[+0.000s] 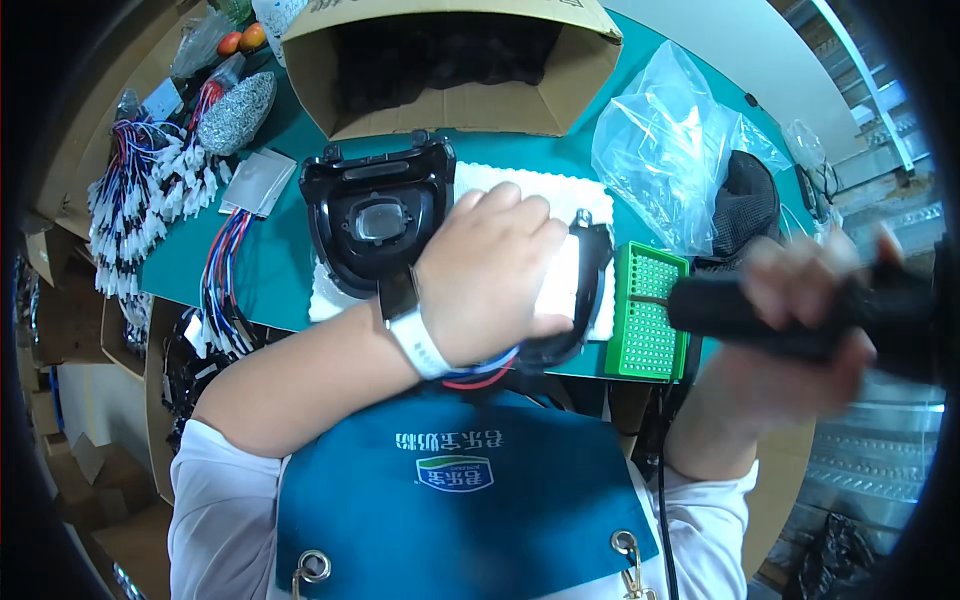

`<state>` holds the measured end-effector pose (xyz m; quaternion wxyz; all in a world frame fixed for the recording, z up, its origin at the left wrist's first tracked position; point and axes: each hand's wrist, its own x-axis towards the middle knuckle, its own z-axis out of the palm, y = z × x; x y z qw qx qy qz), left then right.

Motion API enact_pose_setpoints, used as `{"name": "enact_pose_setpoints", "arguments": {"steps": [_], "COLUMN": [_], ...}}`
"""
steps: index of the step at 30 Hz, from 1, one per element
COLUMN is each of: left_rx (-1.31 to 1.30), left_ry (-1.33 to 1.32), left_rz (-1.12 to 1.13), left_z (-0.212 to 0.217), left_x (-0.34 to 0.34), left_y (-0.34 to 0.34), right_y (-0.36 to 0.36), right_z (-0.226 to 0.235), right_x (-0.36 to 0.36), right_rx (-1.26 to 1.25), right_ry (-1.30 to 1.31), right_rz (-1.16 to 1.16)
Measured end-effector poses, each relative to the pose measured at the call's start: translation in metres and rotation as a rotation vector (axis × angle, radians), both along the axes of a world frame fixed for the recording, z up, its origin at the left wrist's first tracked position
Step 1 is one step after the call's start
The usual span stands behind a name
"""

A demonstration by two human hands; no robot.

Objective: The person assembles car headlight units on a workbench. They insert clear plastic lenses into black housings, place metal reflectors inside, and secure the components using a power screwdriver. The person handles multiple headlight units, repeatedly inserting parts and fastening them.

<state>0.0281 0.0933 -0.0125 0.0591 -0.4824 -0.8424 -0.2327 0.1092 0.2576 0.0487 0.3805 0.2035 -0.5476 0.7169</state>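
Note:
My left hand [490,265] is curled over a black plastic housing [597,275] with a white panel [565,285] in it, hiding much of both. Red and blue wires [480,380] come out below that hand. On the right, my right hand [800,330], blurred, grips a black electric screwdriver [715,308]. The screwdriver lies sideways, its thin bit reaching over a green screw tray [622,345] with rows of holes. Left of my left hand is another black housing [335,225] with a small rectangular window. Beneath the housings lies a white foam pad [475,180].
An open cardboard box [450,120] with dark contents stands at the back. Clear plastic bags [660,140] and a black mesh item [748,200] lie back right. Bundled white-connector wires [150,190] and flat grey pieces with wires [258,182] are at left. A black cable [662,480] hangs near my right arm.

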Motion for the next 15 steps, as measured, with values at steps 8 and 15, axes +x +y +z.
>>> {"name": "enact_pose_setpoints", "arguments": {"steps": [8,15], "left_rx": [0.177,0.017], "left_ry": [0.016,-0.031], "left_rz": [-0.030,-0.278], "left_z": [-0.009,-0.027], "left_x": [0.034,0.037], "left_y": [0.000,-0.044], "right_y": [0.028,0.032], "right_z": [-0.039,-0.052], "right_x": [0.033,0.027], "right_rx": [0.080,0.218], "right_ry": [-0.184,-0.186], "right_rz": [-0.325,-0.336]}}
